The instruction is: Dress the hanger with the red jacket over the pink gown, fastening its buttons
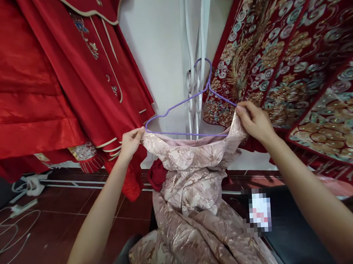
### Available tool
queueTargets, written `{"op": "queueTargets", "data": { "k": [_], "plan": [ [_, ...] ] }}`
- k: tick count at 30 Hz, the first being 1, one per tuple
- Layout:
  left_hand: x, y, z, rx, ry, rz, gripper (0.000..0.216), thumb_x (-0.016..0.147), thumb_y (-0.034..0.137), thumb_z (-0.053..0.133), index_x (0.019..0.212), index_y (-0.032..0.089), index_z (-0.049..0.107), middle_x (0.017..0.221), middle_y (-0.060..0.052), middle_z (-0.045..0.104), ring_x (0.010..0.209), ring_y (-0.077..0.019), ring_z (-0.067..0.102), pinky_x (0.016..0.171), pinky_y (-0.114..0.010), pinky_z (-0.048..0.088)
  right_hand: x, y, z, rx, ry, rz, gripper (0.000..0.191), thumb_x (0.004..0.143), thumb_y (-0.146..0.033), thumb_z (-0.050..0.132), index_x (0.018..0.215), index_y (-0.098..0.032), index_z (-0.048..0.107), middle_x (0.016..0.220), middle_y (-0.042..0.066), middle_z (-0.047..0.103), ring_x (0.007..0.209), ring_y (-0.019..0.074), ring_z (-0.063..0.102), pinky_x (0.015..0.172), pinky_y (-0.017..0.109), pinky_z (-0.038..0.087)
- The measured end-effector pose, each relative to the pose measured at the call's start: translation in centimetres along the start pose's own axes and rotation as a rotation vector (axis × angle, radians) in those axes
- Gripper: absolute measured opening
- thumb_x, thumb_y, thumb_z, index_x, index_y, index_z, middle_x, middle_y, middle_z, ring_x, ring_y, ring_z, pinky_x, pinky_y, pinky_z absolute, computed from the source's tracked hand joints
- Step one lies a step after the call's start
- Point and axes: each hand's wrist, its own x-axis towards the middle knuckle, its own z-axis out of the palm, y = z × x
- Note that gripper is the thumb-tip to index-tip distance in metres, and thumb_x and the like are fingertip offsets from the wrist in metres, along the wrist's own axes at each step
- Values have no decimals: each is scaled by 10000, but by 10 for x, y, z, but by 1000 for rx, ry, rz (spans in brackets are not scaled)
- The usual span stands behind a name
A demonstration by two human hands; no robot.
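A pale pink dress (195,190) with a shiny gold floral pattern hangs between my two hands and spreads down over my lap. My left hand (132,142) pinches its left shoulder edge, right at the end of a thin purple hanger (182,103). With thumb and fingers closed, my right hand (255,121) grips the dress's right shoulder beside the hanger's other arm. The hanger sits in the wide neckline, its bottom bar along the opening and its hook pointing up in front of white rack poles.
Red garments (100,65) hang at the left, and dark red embroidered garments (282,54) at the right. White rack poles (198,35) stand against the wall. A white power strip (24,208) and cables lie on the tiled floor. At the right is a black surface (298,224) with a blurred-out item.
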Motion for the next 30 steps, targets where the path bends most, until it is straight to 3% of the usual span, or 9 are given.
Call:
{"op": "queueTargets", "data": {
  "k": [7, 24, 30],
  "plan": [
    [-2, 14, 2, 45, 3, 83, 534, 702, 622, 673, 893, 130, 754, 856, -72, 739, 784, -193, 640, 744, -287, 495, 1, -4, -6, -11, -15, -32, 393, 920, -532, 393, 1044, -241, 627, 845, 134, 689, 758, 305, 609, 665, 386, 378],
    [-9, 1, -3, -13, 55, 76, 400, 753, 530, 673, 844, 147, 747, 766, -39, 721, 687, -153, 622, 667, -246, 485, 2, 1, -2, -72, 17, -79, 346, 939, -476, 422, 1047, -221, 629, 873, 77, 703, 741, 242, 632, 690, 341, 436],
    [1, 26, 14, 57, 88, 209, 381, 815, 492, 618, 857, 139, 755, 781, -38, 728, 716, -164, 634, 688, -240, 473, 1, 3, 1, -78, 30, -92, 321, 939, -464, 424, 1053, -236, 621, 916, 80, 704, 814, 261, 653, 745, 360, 453]
  ]
}}
